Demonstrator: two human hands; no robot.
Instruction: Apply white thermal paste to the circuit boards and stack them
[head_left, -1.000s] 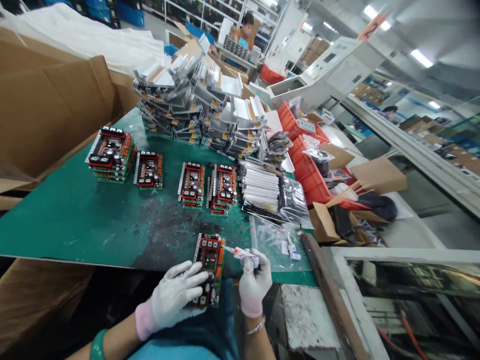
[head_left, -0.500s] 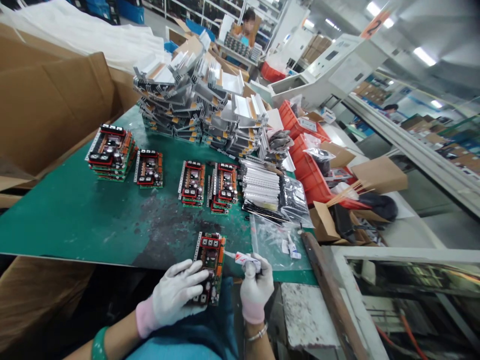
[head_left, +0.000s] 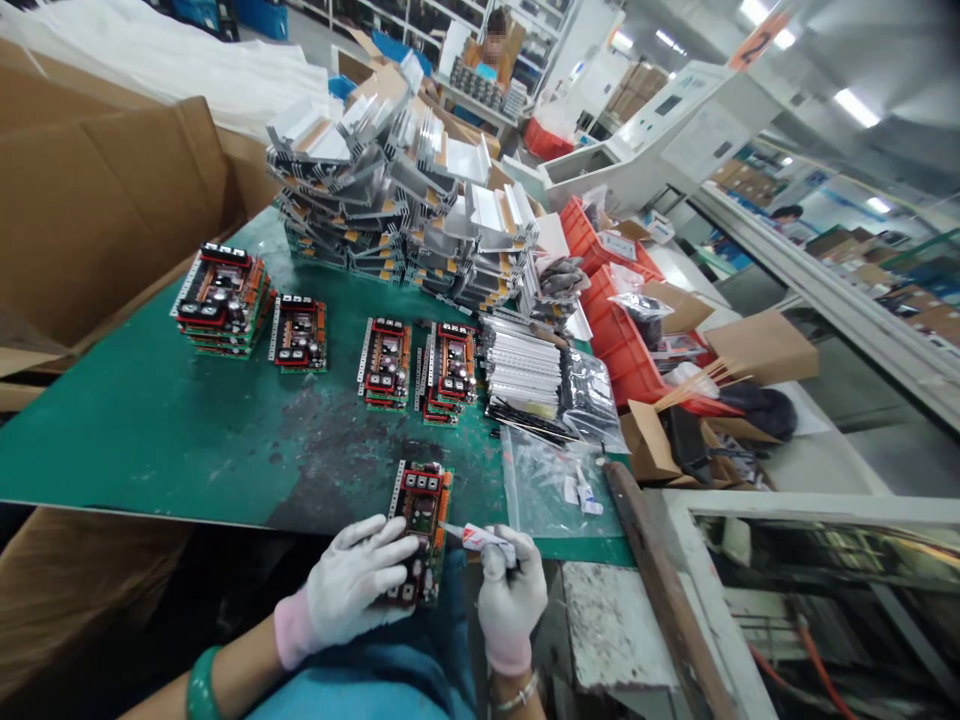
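Note:
A green circuit board with red components and an orange connector strip lies on the green work mat near its front edge. My left hand, in a white glove with a pink cuff, holds the board's lower part, covering its near end. My right hand, gloved the same way, grips a small white tube. The tube's thin nozzle points left and reaches the board's right edge. Several stacks of similar boards stand farther along the mat.
A large pile of aluminium heat sinks rises behind the boards. To the right lie white strips, dark bags, a clear bag and red crates. A cardboard box stands left.
The white tube has moved down in view, its nozzle now at the board's right edge. Both hands stay on their holds, and the whole view has shifted slightly.

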